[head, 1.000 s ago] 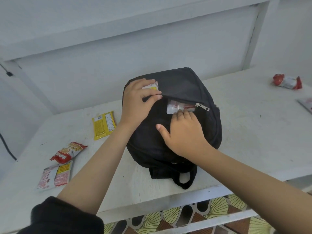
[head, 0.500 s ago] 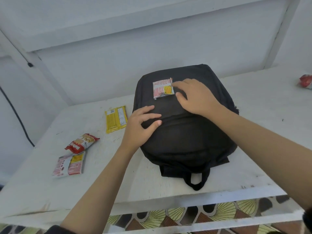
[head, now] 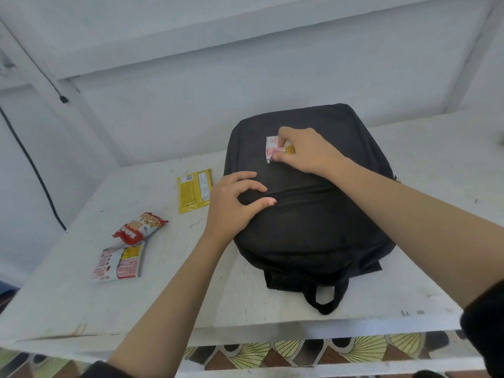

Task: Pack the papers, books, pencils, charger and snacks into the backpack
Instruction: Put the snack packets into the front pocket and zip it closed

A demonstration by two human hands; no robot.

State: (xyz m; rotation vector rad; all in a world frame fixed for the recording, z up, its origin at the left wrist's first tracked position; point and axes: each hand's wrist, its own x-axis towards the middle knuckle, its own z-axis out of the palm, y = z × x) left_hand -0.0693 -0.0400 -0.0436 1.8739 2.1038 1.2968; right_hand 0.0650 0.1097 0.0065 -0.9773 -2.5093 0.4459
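Black backpack flat on desk; right hand pinches small snack packet at 12 o'clock; left hand, relaxed, rests on it at 9 o'clock.

**White table: one bag, three packets**

The scuffed white table bears a black backpack lying flat under both hands, its carry loop toward the near edge. Just left of the left hand a yellow packet lies flat. Farther left of that hand sits a red snack bag, right against a white-and-red packet on its near side. All three lie well apart from the right hand.
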